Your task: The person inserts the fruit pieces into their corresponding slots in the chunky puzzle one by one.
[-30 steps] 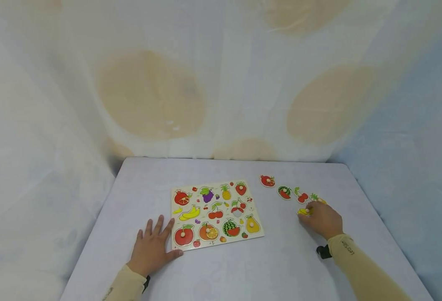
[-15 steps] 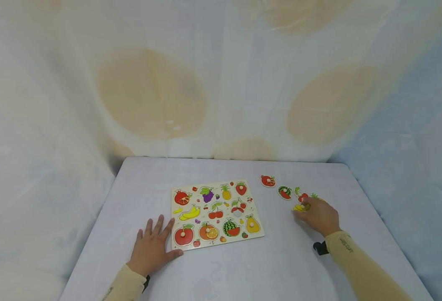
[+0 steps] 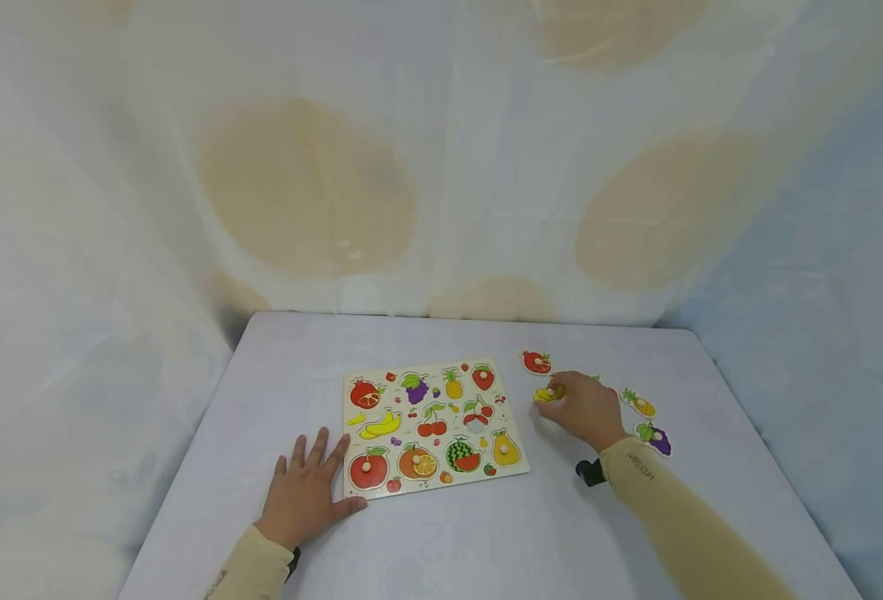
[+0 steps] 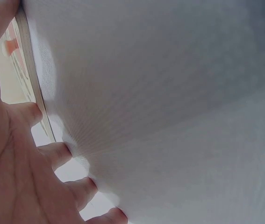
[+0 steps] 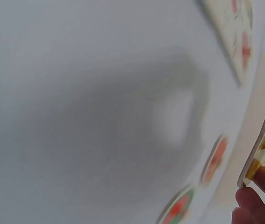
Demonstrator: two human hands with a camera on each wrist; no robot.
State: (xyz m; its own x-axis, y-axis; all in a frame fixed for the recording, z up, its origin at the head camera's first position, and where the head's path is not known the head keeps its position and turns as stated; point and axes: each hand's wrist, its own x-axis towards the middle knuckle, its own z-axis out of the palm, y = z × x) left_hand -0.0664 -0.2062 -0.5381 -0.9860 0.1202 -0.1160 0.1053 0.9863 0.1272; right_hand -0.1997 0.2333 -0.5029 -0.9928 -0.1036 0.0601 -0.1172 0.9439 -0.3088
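A wooden fruit puzzle board (image 3: 471, 478) lies on the table. Knobs show on its apple (image 3: 368, 471), orange (image 3: 417, 462), pear (image 3: 505, 450) and strawberry (image 3: 483, 377). My left hand (image 3: 302, 498) rests flat with spread fingers at the board's left edge, index fingertip and thumb touching it. To the right of the board, my right hand (image 3: 587, 411) pinches a banana puzzle piece (image 3: 544, 394) by its knob. The right wrist view shows that banana piece (image 5: 258, 156) tilted and lifted off the table.
Loose pieces lie to the right: a pomegranate (image 3: 536, 362), a pineapple (image 3: 639, 403) and grapes (image 3: 654, 438). My right hand mostly hides the watermelon and cherry pieces in the head view; the watermelon piece (image 5: 178, 207) shows in the right wrist view. Cloth walls surround the table.
My right hand has carried the banana piece leftward from the loose pieces toward the board, uncovering the pineapple and grapes. The left hand has stayed in place.
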